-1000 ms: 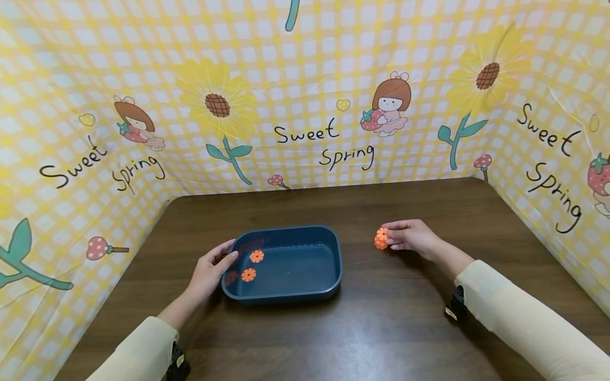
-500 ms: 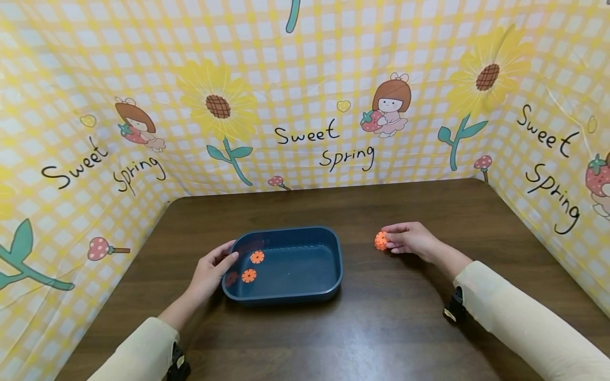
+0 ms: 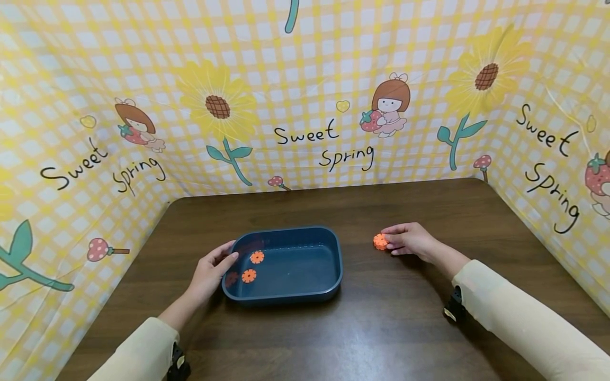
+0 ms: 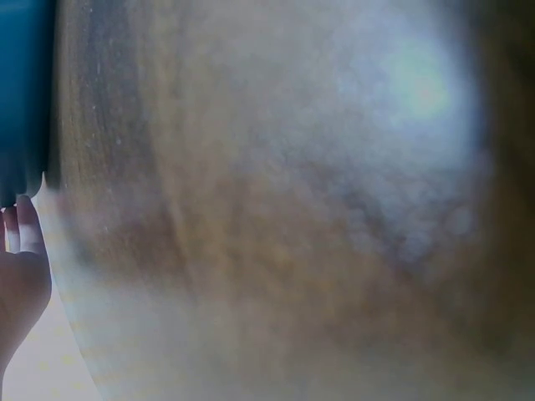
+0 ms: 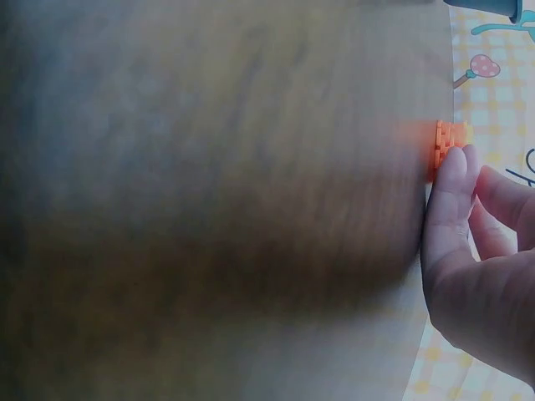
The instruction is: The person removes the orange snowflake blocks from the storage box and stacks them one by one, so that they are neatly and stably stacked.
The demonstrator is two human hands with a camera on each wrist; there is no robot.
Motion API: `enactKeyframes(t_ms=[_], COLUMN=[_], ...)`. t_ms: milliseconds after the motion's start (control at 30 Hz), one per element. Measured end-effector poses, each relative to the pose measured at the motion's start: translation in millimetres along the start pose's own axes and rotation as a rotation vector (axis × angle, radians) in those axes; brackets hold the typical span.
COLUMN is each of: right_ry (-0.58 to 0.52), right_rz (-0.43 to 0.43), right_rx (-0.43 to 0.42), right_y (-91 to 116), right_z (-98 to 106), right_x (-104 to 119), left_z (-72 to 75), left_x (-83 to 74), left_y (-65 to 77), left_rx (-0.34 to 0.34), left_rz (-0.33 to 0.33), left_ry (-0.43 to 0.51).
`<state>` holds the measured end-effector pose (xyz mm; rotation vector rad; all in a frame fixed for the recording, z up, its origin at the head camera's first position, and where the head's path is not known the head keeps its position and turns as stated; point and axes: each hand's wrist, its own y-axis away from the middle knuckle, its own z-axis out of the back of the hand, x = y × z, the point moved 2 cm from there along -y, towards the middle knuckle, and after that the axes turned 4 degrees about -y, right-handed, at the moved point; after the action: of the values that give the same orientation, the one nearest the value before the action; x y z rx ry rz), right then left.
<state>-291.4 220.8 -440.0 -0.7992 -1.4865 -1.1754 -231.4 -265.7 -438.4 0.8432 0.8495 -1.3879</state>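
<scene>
A dark blue rectangular tray [image 3: 290, 264] stands on the brown table, with two orange snowflake discs [image 3: 257, 257] lying flat inside near its left end. My left hand [image 3: 209, 270] grips the tray's left wall, thumb on the rim and fingers outside. To the right of the tray, my right hand [image 3: 412, 239] pinches a small stack of orange snowflake discs [image 3: 380, 242] low at the tabletop. In the right wrist view the stacked discs [image 5: 447, 142] show edge-on at the fingertips; their exact number is hard to tell. The left wrist view catches only part of the left hand [image 4: 25, 276].
The brown wooden table [image 3: 305, 338] has a glossy top. A yellow checked cloth [image 3: 305, 69] printed with flowers and "Sweet Spring" hangs behind and along both sides. Black wrist bands [image 3: 456, 305] sit at the sleeves.
In my right hand, the upper orange disc has come down against the one below, so they now look stacked together. The left hand and tray stay where they were.
</scene>
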Motion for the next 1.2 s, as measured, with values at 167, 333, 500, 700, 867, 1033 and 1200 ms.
enactKeyframes(t_ms=[167,333,500,700,867,1033,1200], right_ry=[0.013,0.017,0.006,0.006,0.01,0.017,0.035], right_rz=[-0.01,-0.016,-0.019,-0.016,-0.012,-0.013,-0.015], right_rx=[-0.005,-0.013,-0.016,-0.02,-0.024,-0.04,-0.061], right_y=[0.2,-0.1,-0.9,-0.3,0.5,0.7,0.0], right_z=[-0.3,-0.8,-0.7,-0.6,-0.6,-0.3,-0.5], right_x=[0.6,0.7,0.1,0.4,0.9,1.3,1.8], left_z=[0.1,-0.1,0.0,0.2,-0.1,-0.2,-0.3], left_x=[0.2,-0.3,-0.1,-0.3,-0.3,0.0,0.0], left_y=[-0.7,-0.4,-0.1,-0.2,-0.1,0.2,0.0], left_rx=[-0.002,-0.006,-0.002,0.004,0.002,0.004,-0.001], left_rz=[-0.003,-0.005,0.006,0.02,0.018,0.016,0.016], left_ry=[-0.001,-0.001,-0.002,-0.001,0.001,0.002,0.0])
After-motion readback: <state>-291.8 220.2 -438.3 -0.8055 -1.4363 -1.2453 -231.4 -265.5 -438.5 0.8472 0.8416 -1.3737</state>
